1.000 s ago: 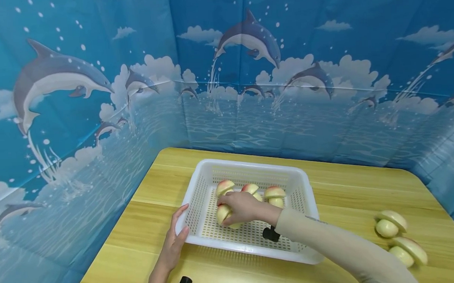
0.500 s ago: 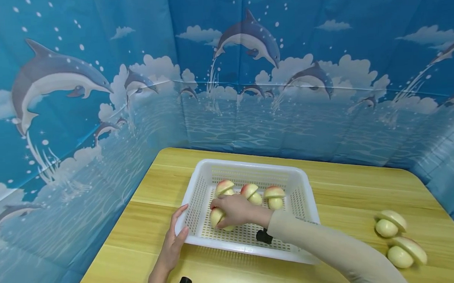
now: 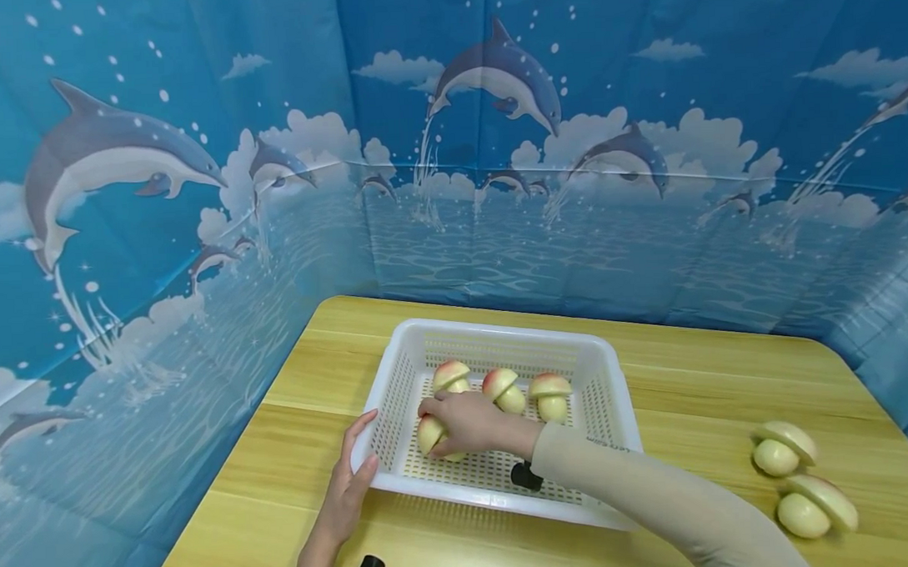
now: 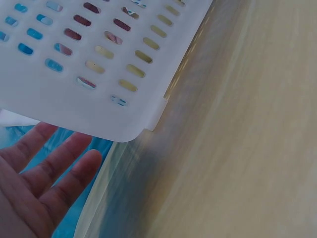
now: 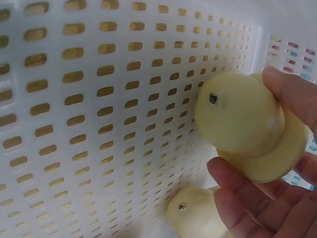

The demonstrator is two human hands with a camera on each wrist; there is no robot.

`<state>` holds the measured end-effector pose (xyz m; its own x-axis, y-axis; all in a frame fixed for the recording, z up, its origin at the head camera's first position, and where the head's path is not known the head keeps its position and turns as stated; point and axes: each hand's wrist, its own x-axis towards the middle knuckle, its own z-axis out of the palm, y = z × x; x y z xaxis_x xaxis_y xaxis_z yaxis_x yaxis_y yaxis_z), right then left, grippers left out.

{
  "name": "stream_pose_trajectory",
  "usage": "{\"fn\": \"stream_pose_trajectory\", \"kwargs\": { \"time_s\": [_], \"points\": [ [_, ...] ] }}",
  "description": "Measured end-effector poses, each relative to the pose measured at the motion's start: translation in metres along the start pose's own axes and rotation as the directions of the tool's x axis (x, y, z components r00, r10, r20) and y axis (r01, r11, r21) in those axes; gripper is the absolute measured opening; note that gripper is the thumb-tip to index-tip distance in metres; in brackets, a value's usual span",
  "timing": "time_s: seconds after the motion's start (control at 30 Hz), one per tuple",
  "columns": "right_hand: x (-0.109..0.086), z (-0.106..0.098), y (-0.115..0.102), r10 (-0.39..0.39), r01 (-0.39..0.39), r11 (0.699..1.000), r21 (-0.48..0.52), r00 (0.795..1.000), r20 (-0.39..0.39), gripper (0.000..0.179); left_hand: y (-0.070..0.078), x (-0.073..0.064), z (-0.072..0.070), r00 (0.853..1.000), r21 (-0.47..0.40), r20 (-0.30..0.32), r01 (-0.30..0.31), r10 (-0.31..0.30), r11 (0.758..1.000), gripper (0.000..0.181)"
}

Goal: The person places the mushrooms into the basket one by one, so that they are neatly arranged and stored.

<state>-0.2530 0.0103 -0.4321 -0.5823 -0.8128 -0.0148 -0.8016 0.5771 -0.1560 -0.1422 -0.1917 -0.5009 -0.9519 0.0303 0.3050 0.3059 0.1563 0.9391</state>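
Observation:
A white perforated plastic basket [image 3: 499, 501] stands on the wooden table. My left hand [image 3: 347, 487] touches its left front corner, thumb and index finger at the rim; in the left wrist view, fingers [image 4: 69, 191] extend straight beside the basket's edge. Inside, at the front left, my right hand [image 3: 470, 421] grips a pale yellow mushroom-shaped piece [image 3: 430, 434] with a reddish cap. The right wrist view shows thumb and fingers around this piece [image 5: 240, 114], its rounded stem end marked by a dark spot. Three similar pieces, the middle one [image 3: 504, 390] among them, stand behind the hand.
On the table [image 3: 699, 408] right of the basket lie two more mushroom-shaped pieces, a rear one [image 3: 783, 449] and a front one [image 3: 816, 506]. A blue dolphin-print curtain [image 3: 497, 232] encloses the back and sides. My right sleeve [image 3: 649, 485] crosses the basket's right front corner.
My right hand has moved left and slightly toward the front of the basket with the held piece, uncovering more of the middle piece behind. My left hand and the basket stay put.

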Motion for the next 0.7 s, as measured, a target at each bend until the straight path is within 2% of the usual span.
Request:
{"fn": "stream_pose_trajectory", "kwargs": {
  "time_s": [0.7],
  "points": [
    [-0.0016, 0.0006, -0.0019, 0.008, -0.009, 1.000, -0.028, 1.000, -0.023, 0.058, 0.0018, -0.0006, -0.0006, 1.000, -0.011, 0.006, -0.011, 0.011, 1.000, 0.052]
  ]
}}
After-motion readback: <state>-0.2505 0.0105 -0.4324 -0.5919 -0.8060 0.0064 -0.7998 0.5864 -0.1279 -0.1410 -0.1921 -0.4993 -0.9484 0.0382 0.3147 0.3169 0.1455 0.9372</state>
